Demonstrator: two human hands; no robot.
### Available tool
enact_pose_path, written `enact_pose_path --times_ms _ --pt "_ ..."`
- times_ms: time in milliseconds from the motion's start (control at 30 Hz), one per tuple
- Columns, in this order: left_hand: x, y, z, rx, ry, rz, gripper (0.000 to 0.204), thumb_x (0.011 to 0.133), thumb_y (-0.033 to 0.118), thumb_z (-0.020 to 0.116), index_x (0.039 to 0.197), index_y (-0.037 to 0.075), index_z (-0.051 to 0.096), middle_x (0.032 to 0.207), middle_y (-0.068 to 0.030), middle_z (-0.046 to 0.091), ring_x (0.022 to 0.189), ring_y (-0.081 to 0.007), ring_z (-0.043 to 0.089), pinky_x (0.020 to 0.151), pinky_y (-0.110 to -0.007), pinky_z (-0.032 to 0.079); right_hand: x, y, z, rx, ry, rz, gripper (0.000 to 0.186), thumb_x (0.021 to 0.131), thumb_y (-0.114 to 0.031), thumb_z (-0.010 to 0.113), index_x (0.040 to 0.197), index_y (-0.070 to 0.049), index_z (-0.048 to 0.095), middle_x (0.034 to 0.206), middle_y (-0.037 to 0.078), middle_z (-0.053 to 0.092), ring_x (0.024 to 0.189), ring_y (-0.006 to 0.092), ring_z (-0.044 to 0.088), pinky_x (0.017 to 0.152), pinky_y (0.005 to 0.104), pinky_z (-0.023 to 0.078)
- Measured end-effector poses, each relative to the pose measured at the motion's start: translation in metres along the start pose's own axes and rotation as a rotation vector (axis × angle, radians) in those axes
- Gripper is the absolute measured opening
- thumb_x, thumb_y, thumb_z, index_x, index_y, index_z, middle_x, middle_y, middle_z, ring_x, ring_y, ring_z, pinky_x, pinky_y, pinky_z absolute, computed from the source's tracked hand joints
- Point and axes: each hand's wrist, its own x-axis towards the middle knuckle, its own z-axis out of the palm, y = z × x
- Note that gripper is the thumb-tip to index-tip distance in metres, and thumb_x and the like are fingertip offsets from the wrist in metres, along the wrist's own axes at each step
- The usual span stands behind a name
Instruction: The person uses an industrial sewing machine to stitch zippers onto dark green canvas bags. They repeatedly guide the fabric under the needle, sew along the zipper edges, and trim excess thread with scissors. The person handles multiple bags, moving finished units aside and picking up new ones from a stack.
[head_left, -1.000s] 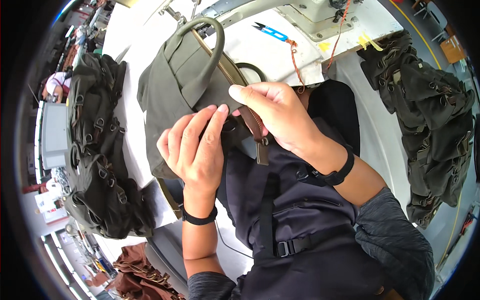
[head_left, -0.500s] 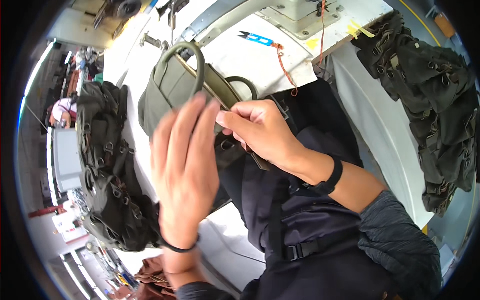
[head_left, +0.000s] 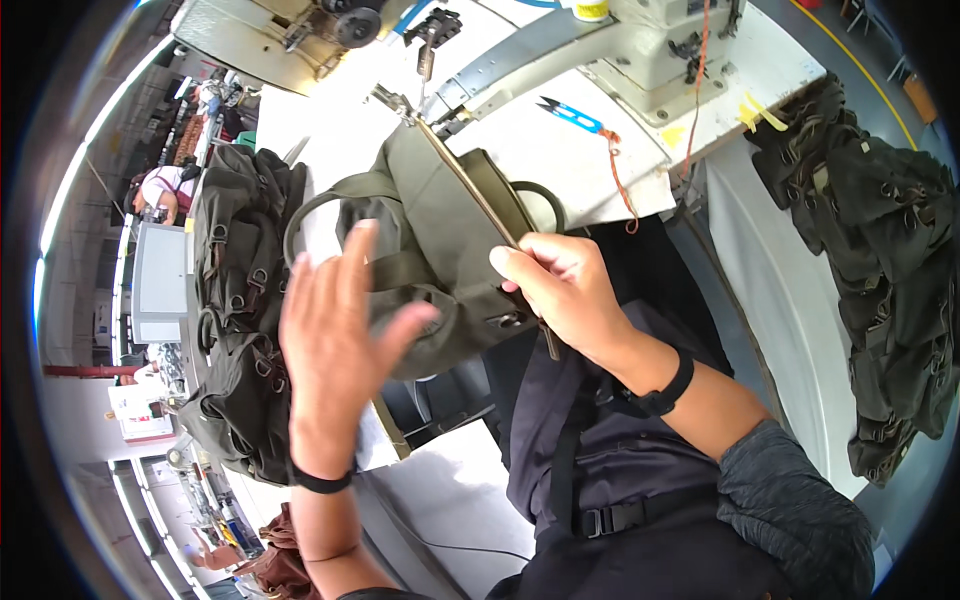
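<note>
A white work table (head_left: 325, 125) spans the upper middle, a sewing machine (head_left: 655, 55) standing on its far part. Dark green bags hang heaped in a right-hand pile (head_left: 885, 250), and more lie in a left-hand pile (head_left: 245, 215); what any of them contain cannot be seen. The olive bag (head_left: 430, 215) sits at the table's near edge, in front of the person; its contents are hidden. The left hand (head_left: 335, 325), blurred, has its fingers spread over the bag's left side, whether touching is unclear. The right hand (head_left: 565, 290) pinches the near end of the bag's zippered edge (head_left: 468, 187) between thumb and fingers. One handle (head_left: 300, 225) flops out leftward; the other (head_left: 553, 203) arches on the right. Blue snips (head_left: 572, 116) lie beyond, tied to an orange cord (head_left: 617, 175).
</note>
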Motion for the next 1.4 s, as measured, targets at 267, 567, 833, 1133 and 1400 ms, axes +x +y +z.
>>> enact_pose_path --times_ms 267,567,833,1133,1400 --pt "0.009 0.045 0.030 -0.047 0.030 -0.046 0.076 0.101 0.071 0.043 0.159 0.023 0.051 0.158 -0.0092 0.052 0.142 -0.0282 0.048 0.124 -0.054 0.014 -0.008 -0.025 0.021 0.285 0.031 0.189 0.034 0.105 -0.023 0.069 0.076 -0.006 0.064 0.068 -0.003 0.060 0.054 0.0008 0.048 0.049 0.0201 0.037" --pt "0.006 0.036 0.035 -0.073 0.034 -0.044 0.081 0.102 0.077 0.028 0.150 0.021 0.062 0.153 -0.0101 0.058 0.140 -0.0287 0.052 0.125 -0.052 0.013 -0.012 -0.030 0.021 0.103 0.028 0.168 0.036 0.106 -0.016 0.068 0.072 -0.005 0.060 0.061 -0.005 0.054 0.050 -0.0005 0.045 0.045 0.0210 0.033" --pt "0.019 0.031 0.035 -0.048 -0.016 -0.081 0.081 0.101 0.078 0.031 0.148 0.022 0.065 0.151 -0.0098 0.060 0.140 -0.0282 0.052 0.126 -0.051 0.013 0.007 -0.026 0.015 0.132 -0.008 0.152 0.035 0.106 -0.014 0.067 0.073 -0.003 0.061 0.061 -0.003 0.054 0.050 0.0000 0.044 0.045 0.0215 0.031" --pt "0.037 0.022 0.037 -0.034 -0.012 -0.074 0.081 0.101 0.077 0.032 0.149 0.019 0.063 0.150 -0.0113 0.059 0.140 -0.0304 0.050 0.125 -0.053 0.011 0.030 -0.025 0.011 0.181 -0.055 0.194 0.034 0.106 -0.018 0.068 0.075 -0.004 0.063 0.060 -0.004 0.055 0.049 0.0003 0.045 0.045 0.0209 0.031" --pt "0.046 0.012 0.041 -0.064 0.002 -0.045 0.080 0.101 0.076 0.036 0.150 0.018 0.062 0.151 -0.0119 0.058 0.142 -0.0314 0.050 0.125 -0.054 0.009 0.042 -0.021 0.013 0.171 -0.079 0.148 0.034 0.106 -0.019 0.068 0.076 -0.005 0.064 0.059 -0.006 0.053 0.049 -0.0003 0.044 0.045 0.0208 0.031"
